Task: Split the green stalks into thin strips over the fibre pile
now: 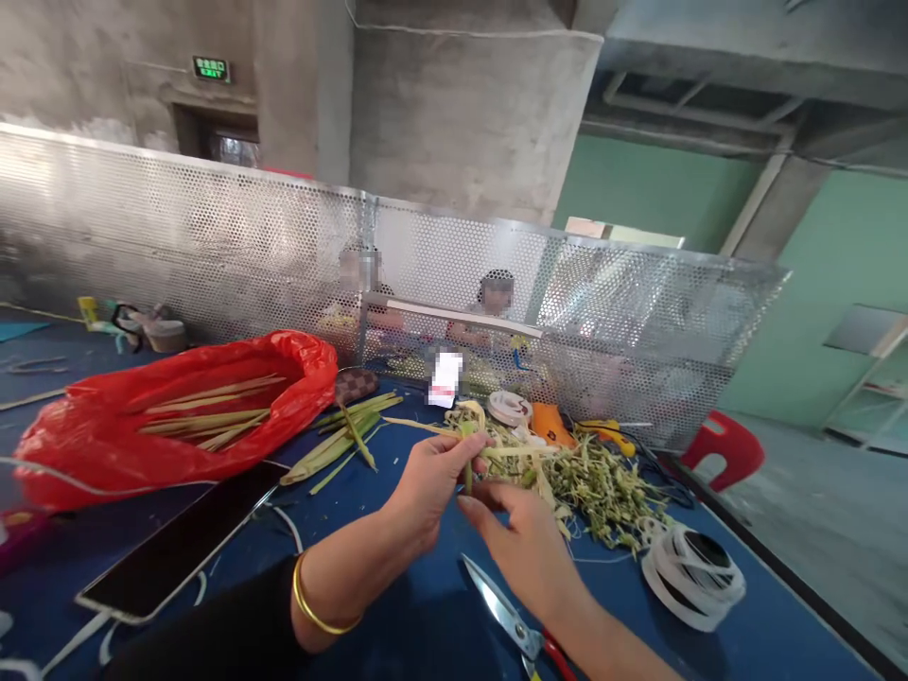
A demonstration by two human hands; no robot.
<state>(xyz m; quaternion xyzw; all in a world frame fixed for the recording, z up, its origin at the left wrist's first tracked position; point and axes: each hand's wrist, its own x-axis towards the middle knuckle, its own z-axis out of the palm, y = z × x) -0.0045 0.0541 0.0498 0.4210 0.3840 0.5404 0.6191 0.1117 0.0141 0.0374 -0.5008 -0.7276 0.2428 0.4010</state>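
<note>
In the middle of the view, my left hand (434, 478) pinches a small bundle of green and pale leaf strips (467, 452) between thumb and fingers. Just to its right and slightly lower, my right hand (521, 534) has its thumb and fingers curled around the lower end of the same bundle. Long pale strips stick out to both sides of my left hand. Below my right hand lie scissors (503, 605) with red handles, their blades pointing up and left. Behind the hands is a heap of green and pale plant scraps (602, 487).
A red plastic bag (92, 430) with dried leaves stands left, near a dark tablet (188, 544) with a white cable. Long leaves (340, 445) lie beside it. A roll of white tape (693, 577) sits right. A perforated metal screen (284, 274) crosses behind; people sit beyond it.
</note>
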